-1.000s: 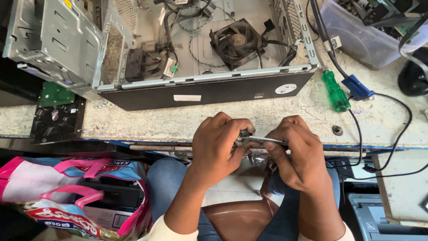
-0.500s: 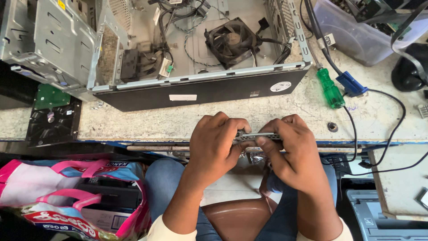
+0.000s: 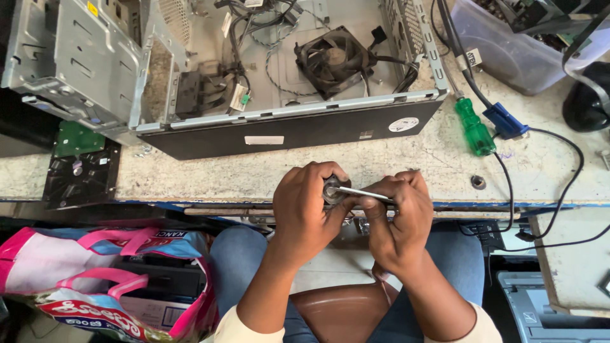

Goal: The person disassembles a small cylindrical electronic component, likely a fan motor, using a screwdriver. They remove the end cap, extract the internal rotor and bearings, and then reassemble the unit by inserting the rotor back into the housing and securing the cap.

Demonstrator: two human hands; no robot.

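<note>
Left hand: fingers curled shut around small round dark part, held just above near edge of tabletop. Right hand: fingers pressed together, pinching thin metal shaft; shaft tip touching the round part. Both hands close together, over lap. Beyond hands, on tabletop: open computer case lying flat, black fan inside. Right of case: green-handled screwdriver, blue cable connector. Lower left, below tabletop: pink-handled bag.
</note>
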